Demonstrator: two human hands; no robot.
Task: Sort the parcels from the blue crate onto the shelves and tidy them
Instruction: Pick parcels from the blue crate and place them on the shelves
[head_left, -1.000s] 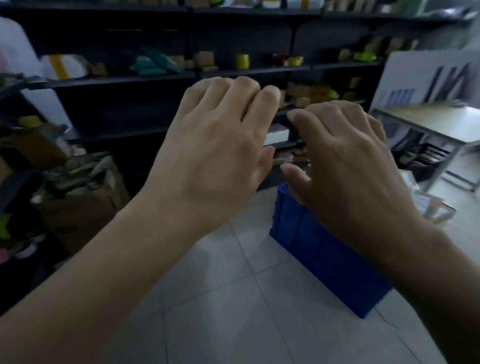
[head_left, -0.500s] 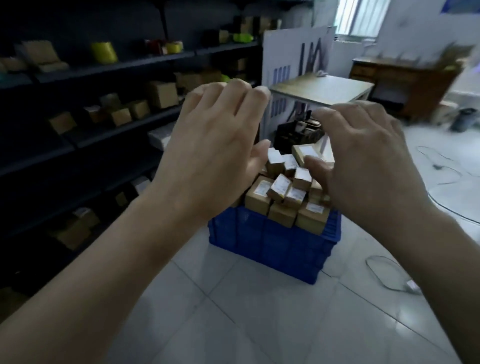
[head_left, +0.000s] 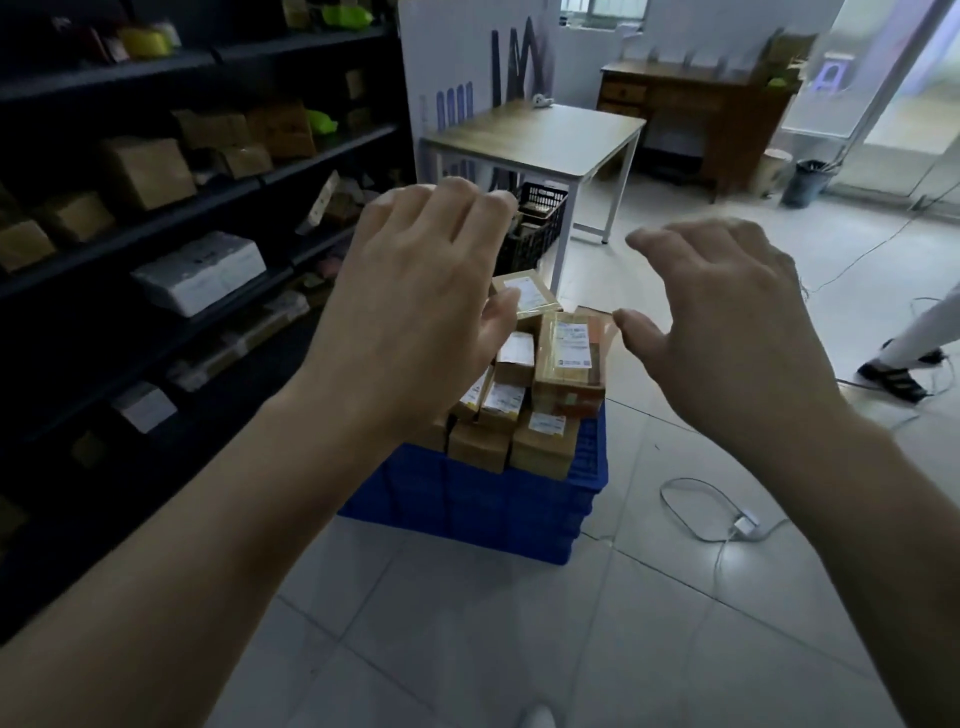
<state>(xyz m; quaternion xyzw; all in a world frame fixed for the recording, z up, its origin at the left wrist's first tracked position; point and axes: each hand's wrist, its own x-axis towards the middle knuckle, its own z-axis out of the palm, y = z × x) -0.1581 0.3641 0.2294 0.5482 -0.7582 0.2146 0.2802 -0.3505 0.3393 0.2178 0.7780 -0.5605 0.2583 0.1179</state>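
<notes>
Dark metal shelves (head_left: 218, 187) run along the left side of a storeroom, several tiers high. They carry brown boxes (head_left: 148, 171) and one white packet (head_left: 200, 273), some leaning and loosely spaced, so the tidying looks largely undone. A pale tiled floor (head_left: 467, 623) fills the rest of the view. Farther back stands a light wooden surface (head_left: 540, 130) on white legs, with a black basket (head_left: 540, 221) beneath it.

On the floor, near the shelves, sits the blue crate (head_left: 493, 499). It is heaped above its rim with small brown parcels (head_left: 569, 358), most showing a white label, stacked in uneven layers. Judging by that heap, the sorting has barely begun — nearly the whole load is left to move.

Two bare forearms reach forward from the bottom corners. The left hand (head_left: 415, 306) hovers palm down in front of the pile, hiding its left part. The right hand (head_left: 727, 332) hovers just to the right of the pile. Neither grip holds anything: fingers apart and loosely curved, thumbs out, no parcel touched as far as can be seen. Both seem poised to take a parcel from the top of the heap.

At the right a thin white cable (head_left: 696, 514) lies looped on the tiles, and another person's shoe (head_left: 893, 379) shows at the edge.
</notes>
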